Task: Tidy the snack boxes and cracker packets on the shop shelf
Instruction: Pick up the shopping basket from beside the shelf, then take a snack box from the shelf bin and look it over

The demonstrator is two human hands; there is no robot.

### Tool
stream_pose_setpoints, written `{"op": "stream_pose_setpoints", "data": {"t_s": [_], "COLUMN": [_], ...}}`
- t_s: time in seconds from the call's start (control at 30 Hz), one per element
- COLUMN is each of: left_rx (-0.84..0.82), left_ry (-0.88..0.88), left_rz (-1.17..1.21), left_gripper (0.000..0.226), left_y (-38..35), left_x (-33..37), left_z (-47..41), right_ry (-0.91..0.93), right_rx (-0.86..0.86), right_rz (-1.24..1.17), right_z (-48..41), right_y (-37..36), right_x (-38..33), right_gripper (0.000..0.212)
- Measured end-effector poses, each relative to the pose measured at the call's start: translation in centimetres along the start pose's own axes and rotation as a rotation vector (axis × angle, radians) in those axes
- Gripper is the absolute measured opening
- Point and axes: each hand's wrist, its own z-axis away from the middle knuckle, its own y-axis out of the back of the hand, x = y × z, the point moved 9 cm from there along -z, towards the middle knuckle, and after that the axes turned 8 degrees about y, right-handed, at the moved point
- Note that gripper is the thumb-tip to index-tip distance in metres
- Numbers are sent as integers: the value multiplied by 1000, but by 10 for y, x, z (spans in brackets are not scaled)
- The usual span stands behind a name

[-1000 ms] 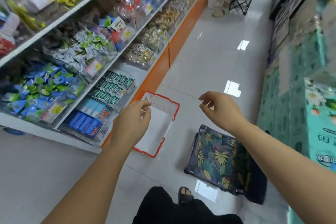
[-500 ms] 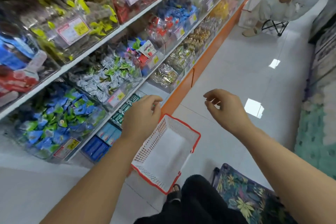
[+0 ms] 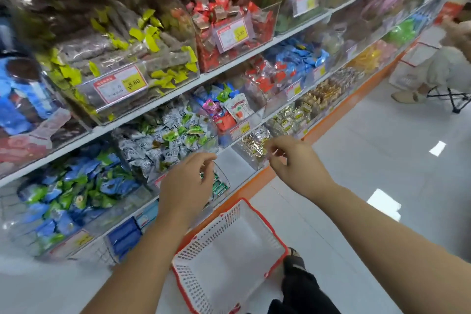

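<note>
Down on the lowest level of the shop shelf, a clear bin of small green snack boxes sits beside a row of blue boxes. Above them are tubs of grey-and-green wrapped packets and blue-and-green packets. The left hand hovers right in front of the green boxes, fingers loosely curled, nothing in it. The right hand is up beside the bin of gold-wrapped snacks, thumb and forefinger close together, other fingers loosely bent. It holds nothing that shows. Neither hand is touching the stock. Higher up there are yellow-wrapped bars behind a price label and red packets next along. Below the hands, a white basket with a red rim lies on the pale tiled floor against the orange base of the shelf. A dark trouser leg and sandal show beside it. Far down the aisle, a person sits on a folding stool.
</note>
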Motion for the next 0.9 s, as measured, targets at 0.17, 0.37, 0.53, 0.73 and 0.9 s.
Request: {"op": "stream_pose_setpoints", "data": {"t_s": [0.17, 0.37, 0.53, 0.73, 0.9], "left_rx": [116, 153, 148, 102, 163], "left_ry": [176, 355, 415, 408, 294], "left_rz": [39, -8, -13, -109, -220], "left_gripper": [22, 19, 20, 21, 20], "left_y": [-22, -57, -90, -153, -213], "left_x": [-2, -30, -84, -188, -261], "left_z": [-31, -25, -8, 5, -6], "right_ry": [177, 259, 270, 282, 381], "right_rx": [-177, -380, -464, -480, -431], "right_rz": [-10, -79, -99, -113, -61], "right_z": [-66, -90, -84, -64, -54], "right_y": [-17, -79, -151, -277, -369], "right_x": [36, 57, 64, 80, 101], "right_gripper": [8, 17, 21, 23, 20]}}
